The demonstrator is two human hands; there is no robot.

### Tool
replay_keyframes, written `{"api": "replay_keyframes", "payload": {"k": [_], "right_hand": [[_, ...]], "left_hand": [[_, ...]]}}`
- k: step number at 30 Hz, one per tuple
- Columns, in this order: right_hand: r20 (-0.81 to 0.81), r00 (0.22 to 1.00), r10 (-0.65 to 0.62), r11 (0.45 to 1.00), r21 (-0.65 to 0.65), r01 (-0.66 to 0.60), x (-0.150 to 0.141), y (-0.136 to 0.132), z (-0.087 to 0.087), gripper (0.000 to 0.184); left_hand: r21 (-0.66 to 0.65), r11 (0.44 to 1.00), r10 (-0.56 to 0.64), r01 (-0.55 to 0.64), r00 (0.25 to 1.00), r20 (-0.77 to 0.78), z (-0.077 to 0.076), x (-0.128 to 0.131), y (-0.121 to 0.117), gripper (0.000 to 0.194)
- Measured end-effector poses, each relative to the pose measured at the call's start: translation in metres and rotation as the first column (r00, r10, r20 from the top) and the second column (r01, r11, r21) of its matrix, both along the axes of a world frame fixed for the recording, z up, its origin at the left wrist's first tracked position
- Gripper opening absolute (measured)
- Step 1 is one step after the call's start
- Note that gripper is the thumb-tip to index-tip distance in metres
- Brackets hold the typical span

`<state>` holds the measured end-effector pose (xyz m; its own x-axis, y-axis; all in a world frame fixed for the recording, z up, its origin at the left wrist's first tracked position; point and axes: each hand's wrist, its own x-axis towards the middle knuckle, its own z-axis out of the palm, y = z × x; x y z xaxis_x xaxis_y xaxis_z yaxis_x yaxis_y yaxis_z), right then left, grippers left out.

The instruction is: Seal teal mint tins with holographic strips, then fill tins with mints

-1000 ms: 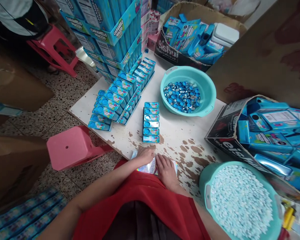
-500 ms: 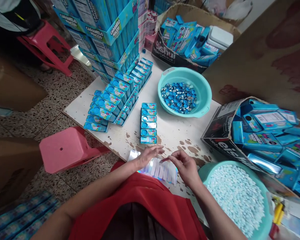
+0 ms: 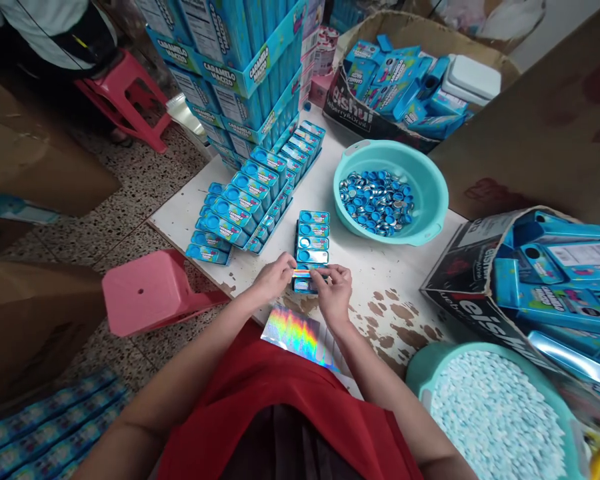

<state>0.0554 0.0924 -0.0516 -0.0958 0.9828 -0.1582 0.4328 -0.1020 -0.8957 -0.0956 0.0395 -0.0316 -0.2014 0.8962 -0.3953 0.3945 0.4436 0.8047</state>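
Note:
A narrow shiny holographic sticker strip [image 3: 303, 273] stretches between my two hands. My left hand [image 3: 276, 276] pinches its left end and my right hand [image 3: 334, 285] pinches the right end. Both hands are over the near end of a row of blue candy tins [image 3: 313, 243] marked "Caramelo Macizo"; the strip lies across a tin near that end, though whether it touches cannot be made out. Closer to my body, on the table, lies a holographic sticker sheet [image 3: 296, 332], partly behind my right forearm.
A teal basin [image 3: 436, 175] of small round lids stands behind the row. Filled trays of tins [image 3: 237, 203] and a tall stack of boxes [image 3: 240, 80] are at left. Cartons of blue tins [image 3: 480, 267] and a tub of pale candies [image 3: 500, 407] stand right. A pink stool [image 3: 140, 293] is beside the table.
Both hands have moved forward from the sticker sheet to the near tins. The strip, earlier at my right hand, is now held between both hands. The view has shifted slightly.

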Motion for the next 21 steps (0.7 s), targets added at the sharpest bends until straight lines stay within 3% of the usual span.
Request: {"api": "replay_keyframes", "payload": {"k": [4, 7, 9, 12, 14, 17, 19, 21], "right_hand": [[0.05, 0.998, -0.049, 0.999, 0.011, 0.049, -0.008, 0.005, -0.013, 0.02], [0.027, 0.987, -0.161, 0.985, -0.055, 0.162, -0.004, 0.003, -0.016, 0.034], [0.0, 0.98, -0.2, 0.972, -0.13, 0.198, -0.002, 0.002, -0.015, 0.042], [-0.009, 0.987, -0.162, 0.974, -0.164, 0.158, -0.004, 0.004, -0.015, 0.044], [0.005, 0.989, -0.145, 0.979, -0.143, 0.144, -0.007, 0.006, -0.016, 0.044], [-0.025, 0.987, -0.159, 0.976, -0.154, 0.154, -0.001, 0.008, -0.015, 0.041], [-0.038, 0.984, -0.177, 0.974, -0.15, 0.169, 0.014, 0.004, -0.01, 0.039], [0.0, 0.992, -0.124, 0.987, -0.1, 0.123, 0.035, -0.007, -0.004, 0.034]], "left_hand": [[-0.003, 1.0, -0.01, 0.01, 0.996, -0.089, -0.019, 0.001, 0.009, 0.016], [-0.093, 0.994, 0.038, -0.048, 0.993, -0.111, -0.035, 0.01, 0.003, 0.019], [-0.115, 0.984, 0.123, -0.139, 0.983, -0.135, -0.04, 0.017, -0.005, 0.022], [-0.023, 0.964, 0.257, -0.263, 0.955, -0.147, -0.037, 0.029, -0.018, 0.038], [-0.027, 0.984, 0.169, -0.175, 0.974, -0.152, -0.03, 0.037, -0.024, 0.053], [-0.222, 0.975, -0.07, 0.028, 0.981, -0.181, -0.017, 0.042, -0.032, 0.068], [-0.297, 0.954, -0.124, 0.039, 0.954, -0.274, -0.009, 0.04, -0.039, 0.06], [-0.262, 0.961, -0.18, 0.086, 0.916, -0.359, -0.002, 0.038, -0.046, 0.047]]}}
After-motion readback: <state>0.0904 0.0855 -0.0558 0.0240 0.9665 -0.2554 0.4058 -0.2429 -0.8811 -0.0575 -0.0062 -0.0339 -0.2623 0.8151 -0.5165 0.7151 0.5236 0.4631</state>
